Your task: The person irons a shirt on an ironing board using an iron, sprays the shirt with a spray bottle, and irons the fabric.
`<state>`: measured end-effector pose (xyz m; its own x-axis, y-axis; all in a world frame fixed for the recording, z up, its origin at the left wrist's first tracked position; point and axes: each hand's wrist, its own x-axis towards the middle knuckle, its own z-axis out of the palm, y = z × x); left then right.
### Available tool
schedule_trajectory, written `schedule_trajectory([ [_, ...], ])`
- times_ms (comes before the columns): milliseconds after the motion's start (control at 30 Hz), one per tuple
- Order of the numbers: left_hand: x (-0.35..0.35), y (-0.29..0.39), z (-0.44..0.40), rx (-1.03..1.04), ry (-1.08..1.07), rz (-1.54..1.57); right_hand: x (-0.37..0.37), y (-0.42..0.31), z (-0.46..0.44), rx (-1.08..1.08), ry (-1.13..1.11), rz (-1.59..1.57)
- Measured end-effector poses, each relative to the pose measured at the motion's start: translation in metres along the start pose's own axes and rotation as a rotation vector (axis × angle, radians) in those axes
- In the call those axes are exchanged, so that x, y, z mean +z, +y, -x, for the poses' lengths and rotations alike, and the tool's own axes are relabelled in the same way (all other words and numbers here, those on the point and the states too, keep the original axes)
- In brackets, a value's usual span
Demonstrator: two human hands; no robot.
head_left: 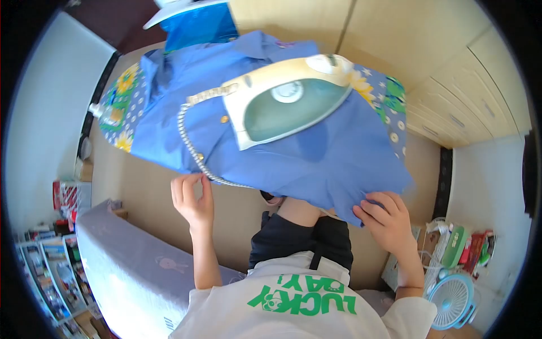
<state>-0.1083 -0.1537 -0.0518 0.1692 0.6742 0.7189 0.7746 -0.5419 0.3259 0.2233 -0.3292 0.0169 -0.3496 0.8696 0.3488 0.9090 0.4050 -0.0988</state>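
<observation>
A blue shirt (pixel 350 147) with gold buttons is spread over the ironing board (pixel 125 141), its near edge hanging past the board. On the shirt's middle lies a cream and teal iron (pixel 293 110), its striped cord curling down to the left. The tip of my left hand (pixel 192 198), thumb and forefinger pinched together, meets the near edge of the shirt beside the cord. Bent fingers of my right hand (pixel 387 217) grip the shirt's near right corner. Neither hand touches the iron. A darker patch shows on the cloth right of the iron.
A clear spray bottle (pixel 107 114) is at the board's left end, and a blue bag (pixel 200 25) is behind it. Cabinets (pixel 451 107) line the right. A covered bed (pixel 124 254) is at lower left, a fan (pixel 451 302) at lower right.
</observation>
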Motion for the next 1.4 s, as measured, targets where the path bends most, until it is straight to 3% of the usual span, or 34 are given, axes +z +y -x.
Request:
schedule_trajectory([
  [67,0.003,0.018,0.025,-0.171,-0.048,0.271,-0.008,0.006,0.011,0.044,-0.051,-0.063],
  [133,0.007,0.027,0.061,-0.143,0.019,0.350,-0.022,0.014,0.021,0.186,-0.050,-0.242],
  [267,0.003,0.076,0.086,0.086,-0.144,0.520,-0.020,0.038,0.043,0.431,0.093,-0.212],
  [333,0.007,0.116,0.064,0.335,-0.195,0.449,-0.011,0.041,0.035,0.574,0.269,-0.203],
  [567,0.026,0.174,0.022,0.513,-0.317,0.521,0.004,0.060,0.041,0.473,0.205,-0.372],
  [667,0.031,0.167,0.024,0.599,-0.372,0.608,0.007,0.063,0.043,0.596,0.228,-0.580],
  [733,0.028,0.165,0.025,0.616,-0.382,0.547,0.012,0.060,0.041,0.797,0.300,-0.752],
  [833,0.032,0.161,0.030,0.576,-0.355,0.563,0.019,0.058,0.036,0.857,0.347,-0.847],
  [1067,0.029,0.175,0.025,0.553,-0.397,0.436,0.030,0.067,0.037,0.742,0.504,-0.983],
  [1133,0.027,0.175,0.026,0.529,-0.394,0.436,0.027,0.068,0.038,0.705,0.539,-1.161],
  [1233,0.027,0.174,0.024,0.567,-0.399,0.439,0.030,0.066,0.044,0.766,0.442,-1.099],
  [1400,0.017,0.181,0.008,0.615,-0.502,0.426,0.041,0.063,0.047,0.722,0.549,-1.064],
])
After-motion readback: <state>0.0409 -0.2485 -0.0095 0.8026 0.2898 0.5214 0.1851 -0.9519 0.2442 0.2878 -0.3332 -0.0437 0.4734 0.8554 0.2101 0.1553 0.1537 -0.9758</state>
